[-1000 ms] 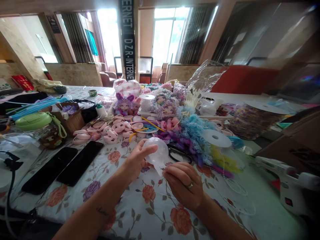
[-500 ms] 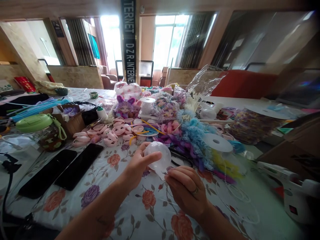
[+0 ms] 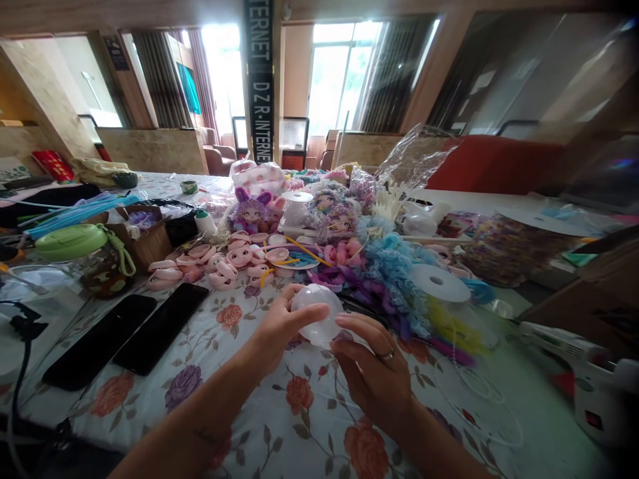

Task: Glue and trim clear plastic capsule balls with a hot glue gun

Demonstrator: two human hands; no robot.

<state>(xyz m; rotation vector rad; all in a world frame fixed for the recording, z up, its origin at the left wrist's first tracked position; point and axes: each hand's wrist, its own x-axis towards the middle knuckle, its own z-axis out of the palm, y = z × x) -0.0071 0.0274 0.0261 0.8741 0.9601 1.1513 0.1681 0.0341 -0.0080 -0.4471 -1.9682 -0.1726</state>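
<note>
A small, round, translucent white balloon is between my two hands, above the flowered tablecloth. My left hand grips it from the left, with the thumb laid across its front and the fingers behind. On the other side, my right hand, a ring on one finger, has its fingertips closed against the balloon's lower right. The balloon's neck is hidden behind the right fingers. Just beyond the hands lie pink doll face pieces, and a dark looped object sits partly behind the right hand.
Two black phones lie at left beside a green-lidded jar. Blue ruffled trim and a white spool stand right of centre. A white glue gun is at far right. Dolls are heaped at the back.
My right hand has moved up from the balloon's stretched neck to its lower right side. The neck no longer shows. My left hand keeps its hold.
</note>
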